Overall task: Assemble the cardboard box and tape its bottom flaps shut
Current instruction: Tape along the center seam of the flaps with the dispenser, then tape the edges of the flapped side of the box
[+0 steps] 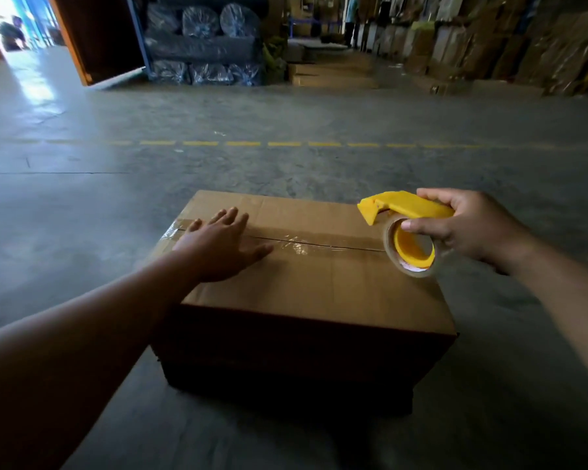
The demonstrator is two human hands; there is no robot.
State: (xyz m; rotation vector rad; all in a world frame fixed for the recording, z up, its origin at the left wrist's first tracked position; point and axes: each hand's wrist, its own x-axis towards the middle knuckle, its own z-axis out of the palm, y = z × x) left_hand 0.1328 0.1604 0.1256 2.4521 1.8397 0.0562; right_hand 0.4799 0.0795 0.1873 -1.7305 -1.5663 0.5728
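Observation:
A brown cardboard box (319,286) stands on the concrete floor, its flaps folded flat on top. Clear tape (299,246) runs along the centre seam from the left edge toward the right. My left hand (223,245) lies flat on the left part of the seam, fingers spread, pressing on the tape. My right hand (469,225) grips a yellow tape dispenser (406,212) with a roll of clear tape (413,249), held at the box's right end with the roll resting near the seam.
Grey concrete floor (116,205) surrounds the box, with a dashed yellow line (245,143) beyond it. Wrapped dark rolls (204,45) are stacked at the back, flat cartons (330,76) lie on the floor, and stacked cardboard (506,45) lines the right. People stand far off.

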